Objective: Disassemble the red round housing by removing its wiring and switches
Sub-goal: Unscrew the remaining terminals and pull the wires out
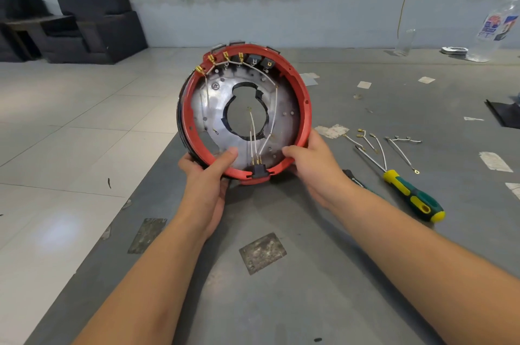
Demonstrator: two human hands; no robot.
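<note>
Red round housing point(304, 108) is held upright above the near edge of the grey mat point(281, 288), open side facing the camera. Left hand point(206, 176) and right hand point(312, 167) each grip its lower rim, thumbs inside. White wires point(254, 139) run to a black connector point(259, 169); black switches point(260, 61) line the far rim. Loose wires point(380, 148) and a screwdriver point(413, 195) lie to the right.

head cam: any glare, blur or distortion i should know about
Head view: wide-angle bending curves the floor lines and spreads the forearms; soft glare patch on the white tiles; the plastic bottle near the edge looks smeared; the red housing and both the left hand and right hand stay sharp.
</note>
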